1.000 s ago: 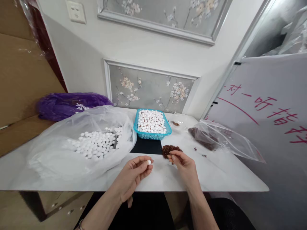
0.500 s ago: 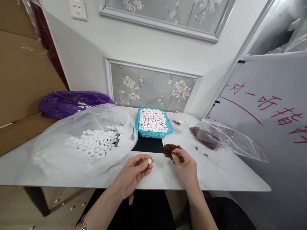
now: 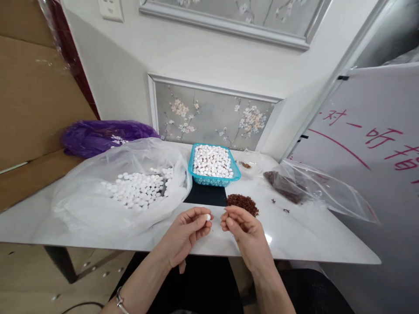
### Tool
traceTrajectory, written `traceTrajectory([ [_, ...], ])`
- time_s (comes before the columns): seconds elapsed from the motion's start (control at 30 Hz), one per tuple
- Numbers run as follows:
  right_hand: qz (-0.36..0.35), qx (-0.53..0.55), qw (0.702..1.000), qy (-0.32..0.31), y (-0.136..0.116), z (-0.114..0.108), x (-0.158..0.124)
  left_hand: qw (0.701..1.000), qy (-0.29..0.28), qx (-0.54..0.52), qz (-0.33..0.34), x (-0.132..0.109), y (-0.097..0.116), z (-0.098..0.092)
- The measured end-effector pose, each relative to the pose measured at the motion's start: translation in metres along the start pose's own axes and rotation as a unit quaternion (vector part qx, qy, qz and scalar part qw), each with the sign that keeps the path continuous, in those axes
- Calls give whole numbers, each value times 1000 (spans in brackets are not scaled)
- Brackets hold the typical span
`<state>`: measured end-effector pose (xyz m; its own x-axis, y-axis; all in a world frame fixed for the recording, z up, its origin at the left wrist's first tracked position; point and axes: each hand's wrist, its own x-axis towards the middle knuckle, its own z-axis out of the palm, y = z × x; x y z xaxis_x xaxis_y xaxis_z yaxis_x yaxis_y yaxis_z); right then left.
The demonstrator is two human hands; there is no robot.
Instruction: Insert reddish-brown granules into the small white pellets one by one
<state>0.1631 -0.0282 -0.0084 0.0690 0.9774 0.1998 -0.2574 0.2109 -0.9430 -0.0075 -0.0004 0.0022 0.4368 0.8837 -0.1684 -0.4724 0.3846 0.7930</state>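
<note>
My left hand [image 3: 188, 233] pinches a small white ball [image 3: 207, 217] between thumb and forefinger, just above the table's front part. Close to its right, my right hand [image 3: 245, 233] is closed in a pinch; a tiny brown piece seems to show at its fingertips, mostly hidden. Behind that hand lies a heap of small reddish-brown pieces [image 3: 244, 204]. Farther back, a blue plastic basket [image 3: 214, 181] is full of white balls, with brown bits showing among them. On the left, a large clear plastic bag [image 3: 85, 209] lies open with many loose white balls [image 3: 137, 189] inside.
A black flat pad [image 3: 204, 195] lies in front of the basket. At the right are a zip bag of brown pieces [image 3: 284, 187] and a smaller clear bag [image 3: 253, 162]. A purple bag [image 3: 104, 137] sits back left. Several white balls lie on the floor.
My right hand has come away from the brown heap, leftward towards the ball in my left hand. The left hand keeps its pinch. The view has shifted slightly.
</note>
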Motion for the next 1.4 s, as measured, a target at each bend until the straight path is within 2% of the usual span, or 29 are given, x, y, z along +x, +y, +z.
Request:
traceTrajectory([
  [0.13, -5, -2, 1000, -6, -6, 11, -2, 1000, -3, -6, 3, -1, 0, 0],
  [0.37, -26, -116, 993, -30, -10, 19, -10, 999, -12, -29, 13, -2, 1, 1],
  [0.47, -37, -126, 991, -38, -11, 23, -11, 999, -9, -39, 11, -2, 1, 0],
  [0.63, -30, -112, 993, -26, -13, 30, -12, 999, 4, -44, 8, -2, 1, 0],
  [1.4, -115, -309, 944, 26, -11, 36, -10, 999, 14, -44, 6, -4, 1, 4],
])
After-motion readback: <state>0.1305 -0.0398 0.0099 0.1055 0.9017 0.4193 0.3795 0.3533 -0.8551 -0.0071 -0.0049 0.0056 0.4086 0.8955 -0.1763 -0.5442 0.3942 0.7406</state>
